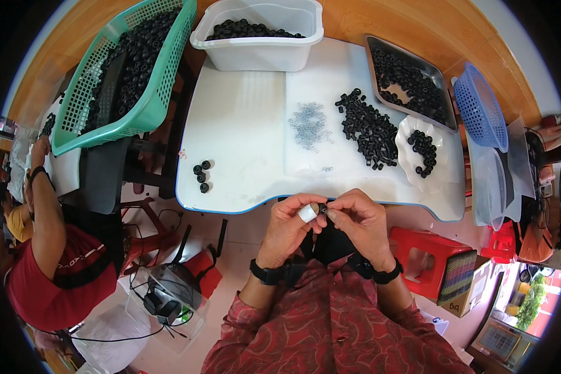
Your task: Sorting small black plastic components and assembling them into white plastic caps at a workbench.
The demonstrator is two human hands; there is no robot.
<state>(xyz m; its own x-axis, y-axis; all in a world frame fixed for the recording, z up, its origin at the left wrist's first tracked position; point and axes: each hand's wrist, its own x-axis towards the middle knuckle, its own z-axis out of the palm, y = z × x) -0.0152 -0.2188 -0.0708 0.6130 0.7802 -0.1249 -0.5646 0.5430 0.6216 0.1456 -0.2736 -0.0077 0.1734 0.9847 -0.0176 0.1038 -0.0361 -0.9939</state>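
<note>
My left hand [291, 222] and my right hand [361, 219] meet at the near edge of the white table [230, 124]. Together they pinch one small black ring-shaped part [322, 210] between the fingertips. White tape wraps my left thumb. A loose pile of the same black parts [368, 128] lies on the table ahead, beside a patch of tiny grey metal pieces [310, 124]. Three assembled-looking black parts [201, 176] sit apart at the table's left.
A white tub [258, 50], a green basket [159, 93], a steel tray [371, 47] and a white scalloped dish [405, 156] all hold black parts. A blue basket [480, 109] stands right. Another person in red sits at left. Red stools stand below the table.
</note>
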